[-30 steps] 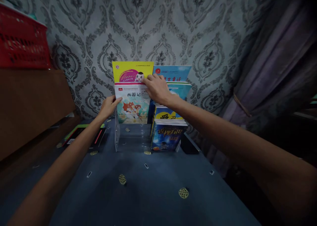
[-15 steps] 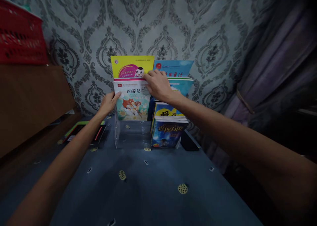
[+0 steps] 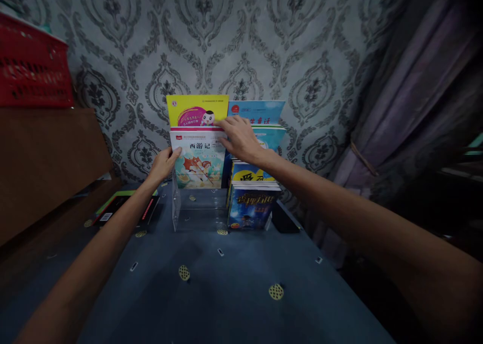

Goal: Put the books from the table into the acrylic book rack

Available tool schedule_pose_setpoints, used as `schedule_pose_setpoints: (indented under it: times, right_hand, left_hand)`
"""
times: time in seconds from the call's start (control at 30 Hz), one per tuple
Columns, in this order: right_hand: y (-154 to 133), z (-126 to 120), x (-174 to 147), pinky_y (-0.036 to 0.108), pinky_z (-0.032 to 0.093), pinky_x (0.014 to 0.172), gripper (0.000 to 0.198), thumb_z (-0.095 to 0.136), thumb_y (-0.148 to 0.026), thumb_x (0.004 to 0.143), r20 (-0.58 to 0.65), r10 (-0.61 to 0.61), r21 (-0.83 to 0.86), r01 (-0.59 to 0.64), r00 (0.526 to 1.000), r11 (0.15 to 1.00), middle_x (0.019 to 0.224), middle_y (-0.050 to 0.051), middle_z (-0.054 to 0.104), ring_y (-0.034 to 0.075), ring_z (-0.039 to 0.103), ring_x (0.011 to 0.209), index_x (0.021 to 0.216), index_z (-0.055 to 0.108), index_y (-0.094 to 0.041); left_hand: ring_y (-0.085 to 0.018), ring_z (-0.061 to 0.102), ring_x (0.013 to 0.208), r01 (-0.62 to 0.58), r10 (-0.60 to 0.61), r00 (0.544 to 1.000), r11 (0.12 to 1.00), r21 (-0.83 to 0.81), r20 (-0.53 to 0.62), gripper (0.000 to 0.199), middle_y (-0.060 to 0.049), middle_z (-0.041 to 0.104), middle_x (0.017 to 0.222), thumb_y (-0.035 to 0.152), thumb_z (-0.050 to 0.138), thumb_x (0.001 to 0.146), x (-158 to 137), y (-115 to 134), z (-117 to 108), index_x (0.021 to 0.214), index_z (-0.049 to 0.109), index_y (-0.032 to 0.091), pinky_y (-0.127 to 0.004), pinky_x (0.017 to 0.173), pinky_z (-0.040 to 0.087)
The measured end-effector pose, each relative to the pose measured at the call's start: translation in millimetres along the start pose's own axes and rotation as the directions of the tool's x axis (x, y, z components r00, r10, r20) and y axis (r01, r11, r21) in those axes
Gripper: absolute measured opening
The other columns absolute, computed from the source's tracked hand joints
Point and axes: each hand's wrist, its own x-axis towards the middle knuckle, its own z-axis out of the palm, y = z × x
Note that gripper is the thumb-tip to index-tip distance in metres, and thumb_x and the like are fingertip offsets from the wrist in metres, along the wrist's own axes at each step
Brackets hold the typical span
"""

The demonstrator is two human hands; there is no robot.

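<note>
A white-topped storybook with an illustrated cover stands upright in a clear acrylic rack. My left hand grips its left edge, thumb on the cover and fingers behind. At its upper right corner, my right hand is closed on the book, fingers over the top edge. Behind it rises a yellow book with a pink oval. To the right stand a blue book, a teal one, a yellow-and-blue one and a dark blue one in front.
On the left, several flat books lie on the blue patterned cloth. A dark flat object lies right of the rack. A red basket sits on a brown box. Patterned wallpaper is behind, and a tied curtain hangs right.
The view has tilted up slightly, so the rack and books appear a little lower and further left. Both hands keep their places on the storybook.
</note>
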Motion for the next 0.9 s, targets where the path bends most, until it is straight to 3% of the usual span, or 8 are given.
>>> schedule_pose_setpoints:
  times: [0.37, 0.6, 0.9]
  right_hand:
    - [0, -10, -17, 0.046, 0.036, 0.096, 0.042, 0.049, -0.02, 0.09, 0.003, 0.011, 0.072, -0.012, 1.0, 0.997, 0.126, 0.014, 0.063, 0.033, 0.047, 0.116, 0.132, 0.056, -0.021]
    - [1, -11, -31, 0.047, 0.037, 0.1, 0.037, 0.051, -0.021, 0.09, -0.047, 0.041, 0.123, -0.035, 0.998, 0.992, 0.128, 0.013, 0.063, 0.032, 0.049, 0.118, 0.126, 0.059, -0.022]
    - [-14, -12, -68, 0.053, 0.04, 0.104, 0.035, 0.048, -0.018, 0.093, -0.166, 0.034, 0.215, 0.003, 0.985, 0.977, 0.134, 0.014, 0.061, 0.033, 0.05, 0.125, 0.124, 0.062, -0.022]
  left_hand:
    - [-0.031, 0.069, 0.093, -0.026, 0.029, 0.999, 0.995, -0.1, 0.03, 0.065, -0.014, 0.077, 0.102, 0.066, 0.044, 0.09, 0, -2, 0, 0.107, 0.072, 0.011, -0.038, 0.085, 0.053]
    - [-0.028, 0.067, 0.088, -0.017, 0.021, 0.999, 0.993, -0.119, 0.039, 0.064, -0.013, 0.076, 0.099, 0.066, 0.045, 0.089, -2, -2, -2, 0.107, 0.071, 0.011, -0.037, 0.081, 0.053]
    - [-0.025, 0.063, 0.083, -0.009, 0.009, 1.0, 0.997, -0.082, -0.001, 0.055, -0.01, 0.073, 0.091, 0.064, 0.045, 0.087, -7, 4, -6, 0.094, 0.067, 0.014, -0.035, 0.076, 0.05]
